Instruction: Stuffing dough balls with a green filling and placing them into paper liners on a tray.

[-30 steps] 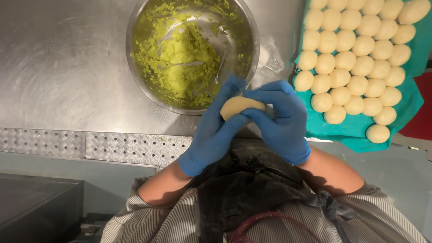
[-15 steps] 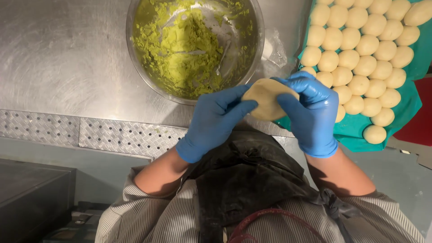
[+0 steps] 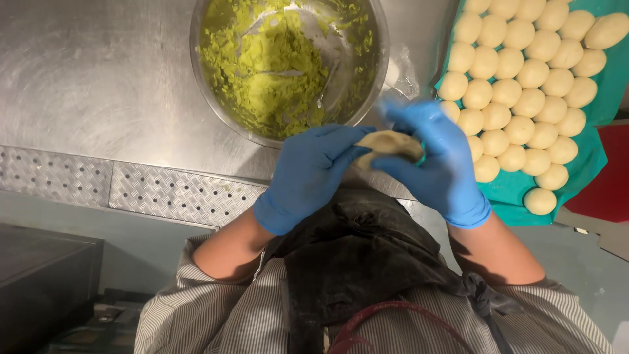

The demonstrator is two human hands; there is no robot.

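Observation:
Both my hands wear blue gloves and hold one pale piece of dough [image 3: 388, 145] between them, just in front of a steel bowl. My left hand [image 3: 309, 172] pinches the dough's left edge with thumb and fingers. My right hand [image 3: 438, 164] cups it from the right and behind; its fingers are blurred. The dough looks flattened and partly folded. The steel bowl [image 3: 377, 39] holds a lumpy green-yellow filling [image 3: 268, 65] and stands on the steel counter [image 3: 92, 72].
A teal tray [image 3: 593, 154] at the right carries several rows of round dough balls [image 3: 517, 98]. A crumpled clear plastic piece [image 3: 401, 75] lies between bowl and tray. A ribbed metal strip [image 3: 131, 187] edges the counter. A red surface [image 3: 606, 190] lies at the far right.
The dough went from a ball held between both hands to a flattened disc, and is now being folded. My hands shifted slightly right, beside the bowl's near rim.

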